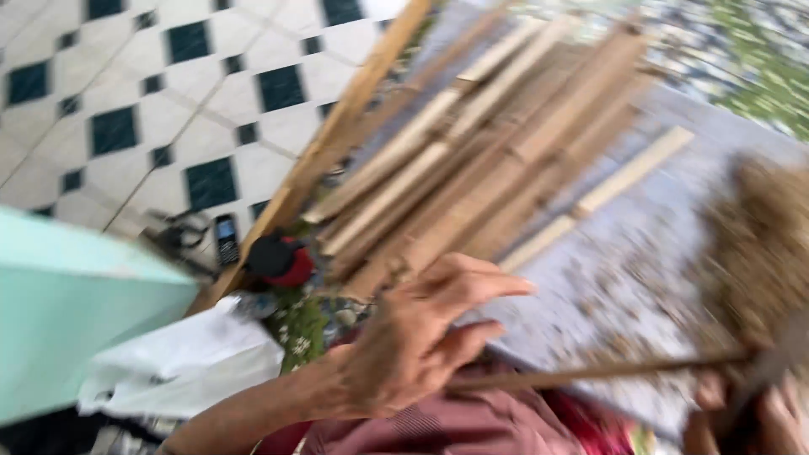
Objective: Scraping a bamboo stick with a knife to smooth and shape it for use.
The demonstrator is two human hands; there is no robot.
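Over the lap, low in the view: left hand (413, 337) hangs with fingers spread and loosely curled, nothing in its grip, just above a thin stick (590, 371) that runs across to the right.
Right hand: right hand (758, 417) sits at the bottom right corner, blurred and cut by the frame edge; it seems closed about the dark handle of a tool (771, 371), but I cannot tell for sure how tight that grip is.
Thin stick: lies nearly level between the two hands, its right end meeting the tool and its left end under the left fingers.
Bamboo strips: a loose bundle of bamboo strips (497, 143) fans upward from just beyond the left hand, leaning on a longer pole (337, 139).
Shavings: a brown heap of shavings (758, 244) sits on the grey sheet (624, 253) to the right.
Nearby: a small dark phone (226, 238) and a red and black object (282, 259) lie on the checked tile floor (152, 93); a white bag (181, 362) rests at lower left.
Risk, cut: the left fingers are close to the stick's line, so a slip of the tool along it could reach them.
Risk, splinters: bare skin on split bamboo edges could snag.
Risk, bundle: the strips lean loosely and a knock from the left hand could send them sliding onto the phone.
Risk, sight: the view is smeared with motion, so fine placement is hard to judge.
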